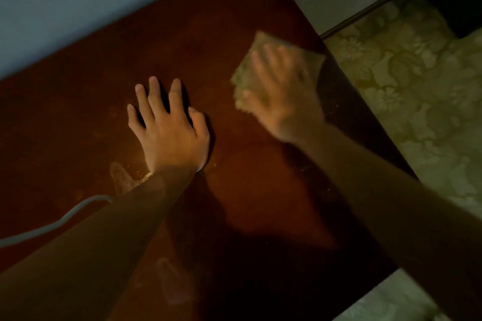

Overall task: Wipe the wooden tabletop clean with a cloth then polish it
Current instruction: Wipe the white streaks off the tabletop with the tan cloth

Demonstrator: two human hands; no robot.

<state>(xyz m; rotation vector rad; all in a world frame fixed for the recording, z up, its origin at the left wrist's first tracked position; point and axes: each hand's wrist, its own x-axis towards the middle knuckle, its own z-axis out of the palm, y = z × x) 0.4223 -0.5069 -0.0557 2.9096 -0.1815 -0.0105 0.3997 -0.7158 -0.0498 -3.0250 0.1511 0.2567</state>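
A dark reddish wooden tabletop [208, 34] fills most of the head view, with pale smudges and crumbs on it. My left hand [167, 128] lies flat on the wood near the middle, fingers spread and straight. My right hand [281, 94] presses flat on a yellowish-green cloth [258, 60] near the table's right edge; hand and cloth are motion-blurred. The cloth's far corner sticks out beyond my fingertips.
A grey cable [52, 224] runs across the table's left part and passes under my left forearm. A pale blue wall [78, 2] borders the table's far side. Patterned floor covering [417, 99] lies to the right of the table edge.
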